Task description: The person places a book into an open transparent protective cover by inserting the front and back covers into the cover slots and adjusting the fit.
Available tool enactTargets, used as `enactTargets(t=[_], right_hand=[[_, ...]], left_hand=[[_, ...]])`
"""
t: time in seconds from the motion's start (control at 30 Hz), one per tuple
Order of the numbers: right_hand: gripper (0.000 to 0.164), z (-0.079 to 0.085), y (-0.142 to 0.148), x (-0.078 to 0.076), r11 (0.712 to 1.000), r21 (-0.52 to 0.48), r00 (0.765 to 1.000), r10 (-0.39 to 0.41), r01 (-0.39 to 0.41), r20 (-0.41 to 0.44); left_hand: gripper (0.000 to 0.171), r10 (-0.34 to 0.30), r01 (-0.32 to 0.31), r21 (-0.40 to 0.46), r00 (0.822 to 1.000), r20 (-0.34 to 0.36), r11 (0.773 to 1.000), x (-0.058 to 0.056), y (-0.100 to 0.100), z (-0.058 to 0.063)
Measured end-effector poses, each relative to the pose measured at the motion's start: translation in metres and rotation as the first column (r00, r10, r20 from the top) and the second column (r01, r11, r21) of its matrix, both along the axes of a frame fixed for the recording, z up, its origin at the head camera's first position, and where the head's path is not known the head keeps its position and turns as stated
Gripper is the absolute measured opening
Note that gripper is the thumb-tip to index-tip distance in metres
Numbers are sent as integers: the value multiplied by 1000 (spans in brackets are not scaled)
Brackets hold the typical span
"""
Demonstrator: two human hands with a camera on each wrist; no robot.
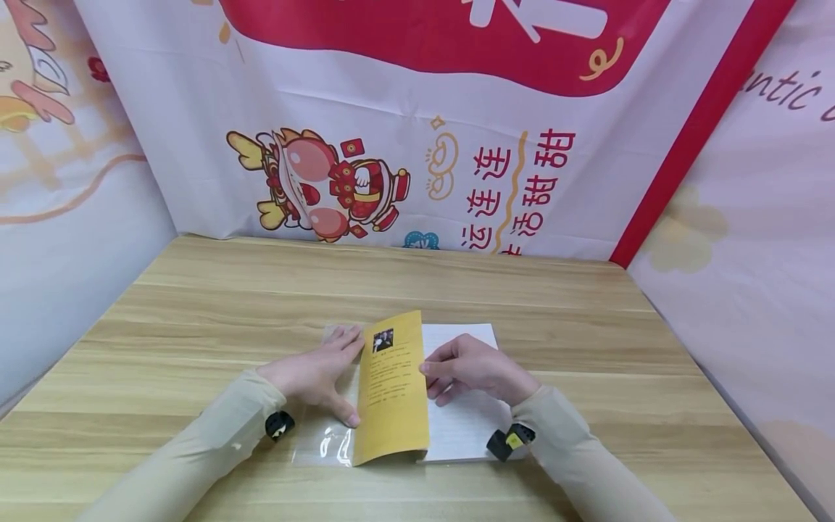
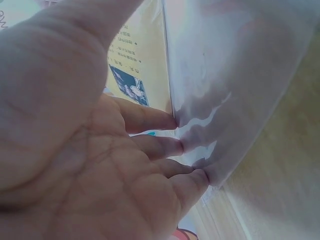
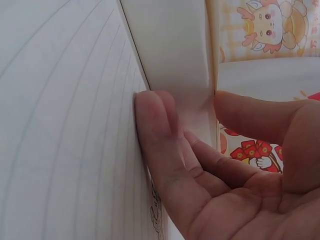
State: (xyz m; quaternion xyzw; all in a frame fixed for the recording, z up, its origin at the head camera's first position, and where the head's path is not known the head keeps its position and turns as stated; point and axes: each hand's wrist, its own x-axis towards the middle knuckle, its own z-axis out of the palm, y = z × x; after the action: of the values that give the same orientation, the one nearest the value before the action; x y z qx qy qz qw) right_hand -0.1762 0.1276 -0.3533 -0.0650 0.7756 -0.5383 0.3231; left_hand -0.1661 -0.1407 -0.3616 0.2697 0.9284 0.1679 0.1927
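Note:
A notebook lies on the table with its yellow cover (image 1: 394,417) raised, printed with a small photo and lines of text. White pages (image 1: 459,431) show to its right, and the right wrist view shows them ruled. A clear plastic jacket (image 1: 326,444) spreads to the left of the cover. My left hand (image 1: 316,373) rests on this plastic with fingers extended, its thumb at the cover's left edge. My right hand (image 1: 479,370) holds the cover's right edge, thumb on the edge and fingers behind it. In the right wrist view those fingertips (image 3: 152,107) touch the ruled page (image 3: 65,130).
The wooden table (image 1: 215,304) extends around the notebook on all sides. A white and red printed cloth (image 1: 391,94) hangs along its back edge, with more printed cloth at the left and right. Dark wrist cameras (image 1: 279,425) are strapped over pale sleeves.

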Motion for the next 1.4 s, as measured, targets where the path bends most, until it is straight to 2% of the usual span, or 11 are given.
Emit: enactTargets(t=[0.23,0.6,1.03,1.4], right_hand=[[23,-1,0,0,1000,-21,1000,2,-2,16],[28,-2,3,0,997,-32,998,64,-64,7],[32,-3,0,-2,1000,5,1000,18,-18,8],[29,1,-3,2,999,48,1000,-7,8,-11]], left_hand=[[133,-6,6,1,1000,1,1000,1,-1,0],[135,-17,18,10,1000,-10,1000,1,-2,-1],[134,-29,29,20,1000,-3,999,0,-4,1],[132,-5,5,0,1000,9,1000,1,-2,4]])
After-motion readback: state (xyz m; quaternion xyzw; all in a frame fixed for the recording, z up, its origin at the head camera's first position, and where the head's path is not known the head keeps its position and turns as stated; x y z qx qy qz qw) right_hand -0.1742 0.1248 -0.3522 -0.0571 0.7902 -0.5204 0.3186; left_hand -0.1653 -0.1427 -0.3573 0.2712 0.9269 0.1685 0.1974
